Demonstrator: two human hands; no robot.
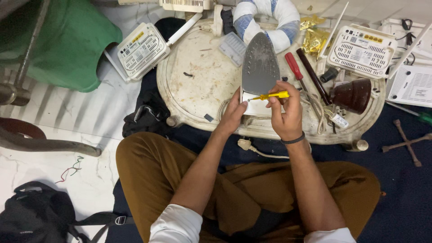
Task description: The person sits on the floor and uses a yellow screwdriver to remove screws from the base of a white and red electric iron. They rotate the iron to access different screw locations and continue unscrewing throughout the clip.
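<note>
Screwdriver [271, 95] tip hidden behind left hand [233, 114]; iron [259, 67] base partly covered.

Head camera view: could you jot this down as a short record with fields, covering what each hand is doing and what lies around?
Setting: person seated cross-legged at a low, worn white table
Left hand: steadies the rear of a clothes iron lying soleplate up
Right hand: holds a yellow screwdriver, tip at the iron's rear end
On the table: red-handled screwdriver, dark brown cap, blue-and-white wrapped ring
Nearby: white routers, plug and cord, black backpack
</note>
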